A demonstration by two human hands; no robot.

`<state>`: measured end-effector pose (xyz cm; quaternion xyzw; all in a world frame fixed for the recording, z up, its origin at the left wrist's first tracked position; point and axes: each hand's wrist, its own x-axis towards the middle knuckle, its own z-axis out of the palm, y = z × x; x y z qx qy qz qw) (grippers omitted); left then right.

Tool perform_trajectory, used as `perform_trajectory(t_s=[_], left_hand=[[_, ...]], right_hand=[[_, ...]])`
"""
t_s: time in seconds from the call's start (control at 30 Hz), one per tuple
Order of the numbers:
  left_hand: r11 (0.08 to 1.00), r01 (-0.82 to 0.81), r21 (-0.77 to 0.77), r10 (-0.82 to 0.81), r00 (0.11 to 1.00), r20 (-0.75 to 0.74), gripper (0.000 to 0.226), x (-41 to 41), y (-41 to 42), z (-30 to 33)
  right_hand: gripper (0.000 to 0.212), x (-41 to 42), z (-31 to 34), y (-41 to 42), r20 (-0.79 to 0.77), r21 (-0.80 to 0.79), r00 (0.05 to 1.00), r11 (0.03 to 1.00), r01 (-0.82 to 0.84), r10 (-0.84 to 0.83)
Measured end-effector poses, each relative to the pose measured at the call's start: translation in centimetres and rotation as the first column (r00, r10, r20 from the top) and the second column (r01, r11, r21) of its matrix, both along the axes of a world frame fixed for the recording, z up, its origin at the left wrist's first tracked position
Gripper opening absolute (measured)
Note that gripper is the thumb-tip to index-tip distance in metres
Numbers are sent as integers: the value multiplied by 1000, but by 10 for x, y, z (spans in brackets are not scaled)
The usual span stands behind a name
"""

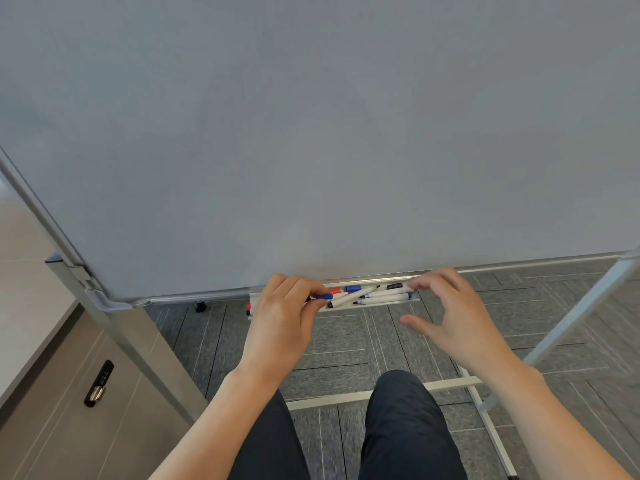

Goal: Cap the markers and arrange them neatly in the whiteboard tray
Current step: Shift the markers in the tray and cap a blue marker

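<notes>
A narrow whiteboard tray (374, 305) hangs under the board's bottom edge and holds several white markers (381, 299) lying crossed in a loose pile. Some show bare tips. A loose blue cap (353, 288), a red cap (334, 291) and a black cap (394, 286) lie among them. My left hand (284, 317) is over the tray's left end and pinches a blue cap (325, 296) between thumb and fingers. My right hand (446, 306) hovers at the tray's right end, fingers spread and reaching over the markers, thumb held apart below; it holds nothing that I can see.
The large whiteboard (311, 133) fills the upper view on a metal stand (138, 341) with legs and a crossbar (381, 393) near my knees. A cabinet with a combination lock (98, 382) stands at the left. Grey carpet tiles lie below.
</notes>
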<state>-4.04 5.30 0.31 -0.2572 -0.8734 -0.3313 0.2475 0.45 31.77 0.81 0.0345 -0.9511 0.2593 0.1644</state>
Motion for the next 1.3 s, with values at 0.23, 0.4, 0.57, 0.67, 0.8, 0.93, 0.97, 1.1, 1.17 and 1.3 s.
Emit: perform_trajectory(t_s=[0.23, 0.4, 0.57, 0.67, 0.8, 0.93, 0.97, 1.1, 1.17, 1.3], left_hand=[[999, 32, -19, -33, 999, -34, 30, -2, 16, 2], [999, 38, -19, -39, 999, -33, 25, -2, 20, 0], [999, 46, -10, -46, 999, -9, 19, -2, 22, 2], [999, 47, 2, -47, 999, 0, 18, -1, 25, 4], [999, 48, 5, -48, 999, -4, 17, -1, 28, 6], [999, 47, 2, -47, 999, -7, 17, 0, 29, 5], [999, 49, 2, -49, 999, -7, 18, 0, 29, 5], [998, 56, 4, -56, 998, -11, 17, 0, 30, 4], [998, 59, 7, -59, 998, -13, 17, 0, 31, 5], [998, 65, 27, -65, 998, -2, 18, 1, 34, 7]], right_hand=[[30, -12, -9, -6, -131, 180, 981, 976, -121, 146], [29, -14, -14, 0, -145, 195, 979, 974, -112, 141], [25, -16, -15, 6, -144, 189, 983, 978, -89, 117], [21, -17, -14, 8, -164, 187, 980, 979, -79, 110], [20, -17, -13, 11, -196, 179, 973, 980, -89, 124], [32, -17, -15, 17, -200, 214, 967, 970, -116, 160], [38, -16, -15, 18, -199, 222, 968, 969, -111, 156], [46, -17, -15, 26, -217, 264, 966, 961, -80, 140], [41, -20, -16, 28, -243, 281, 958, 956, -82, 153], [24, -22, -16, 29, -299, 271, 938, 958, -90, 173]])
